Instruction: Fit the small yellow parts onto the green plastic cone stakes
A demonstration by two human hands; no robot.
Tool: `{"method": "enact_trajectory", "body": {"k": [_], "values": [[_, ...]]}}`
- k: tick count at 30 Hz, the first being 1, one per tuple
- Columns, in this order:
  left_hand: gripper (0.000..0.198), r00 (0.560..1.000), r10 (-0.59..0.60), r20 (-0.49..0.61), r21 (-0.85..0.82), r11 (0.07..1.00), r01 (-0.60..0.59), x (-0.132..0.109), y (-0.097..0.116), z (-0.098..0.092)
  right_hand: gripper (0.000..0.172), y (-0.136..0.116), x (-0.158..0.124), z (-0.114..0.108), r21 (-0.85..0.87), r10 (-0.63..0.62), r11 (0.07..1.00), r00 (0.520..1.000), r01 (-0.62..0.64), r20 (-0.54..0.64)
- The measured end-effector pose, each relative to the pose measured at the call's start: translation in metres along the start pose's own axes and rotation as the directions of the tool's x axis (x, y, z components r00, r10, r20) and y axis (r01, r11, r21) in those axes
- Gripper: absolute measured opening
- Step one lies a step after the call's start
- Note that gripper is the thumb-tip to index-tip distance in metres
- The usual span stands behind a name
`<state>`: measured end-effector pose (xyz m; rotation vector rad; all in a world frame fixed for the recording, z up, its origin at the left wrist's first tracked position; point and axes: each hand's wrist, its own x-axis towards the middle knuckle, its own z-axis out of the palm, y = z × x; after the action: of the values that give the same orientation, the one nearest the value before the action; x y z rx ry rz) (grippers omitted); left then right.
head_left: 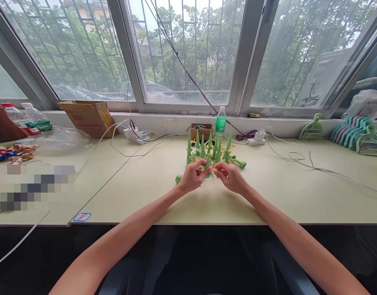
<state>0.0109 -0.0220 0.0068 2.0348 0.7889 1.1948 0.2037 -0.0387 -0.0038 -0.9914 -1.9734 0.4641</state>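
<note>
My left hand is closed around a green plastic spike, which points upward between thumb and fingers. Close beside it, my right hand pinches a small yellow-orange piece against the spike's side; its exact shape is too small to make out. Just beyond both hands stands a cluster of similar upright green spikes, several with small yellow parts among them. A ribbed green piece lies at the cluster's right, and a short green cap-like piece rests left of my left hand.
Behind the spikes are a small brown box and a green-labelled bottle. Power strips with loose white cables lie along the window sill. A cardboard box stands at left, hangers at right. The table's front edge runs beneath my forearms.
</note>
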Motion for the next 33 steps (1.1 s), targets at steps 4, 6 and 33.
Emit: {"method": "enact_trajectory", "body": {"k": [4,6,33], "values": [[0.020,0.999,0.011,0.037,0.026,1.000,-0.012,-0.0011,-0.0006,-0.0006,0.029,0.0009,-0.0002,0.0006,-0.049,-0.002,0.999,1.000,0.003,0.020],[0.019,0.999,0.007,0.054,0.036,0.999,-0.009,-0.0017,-0.0013,-0.0007,0.036,0.0016,0.0000,0.0009,-0.068,0.004,0.998,1.000,-0.002,0.029],[0.018,0.999,0.000,0.055,0.025,1.000,-0.002,-0.0015,-0.0006,0.0001,0.041,0.0033,-0.0003,0.0012,-0.069,0.019,0.997,0.998,-0.014,0.062]]}}
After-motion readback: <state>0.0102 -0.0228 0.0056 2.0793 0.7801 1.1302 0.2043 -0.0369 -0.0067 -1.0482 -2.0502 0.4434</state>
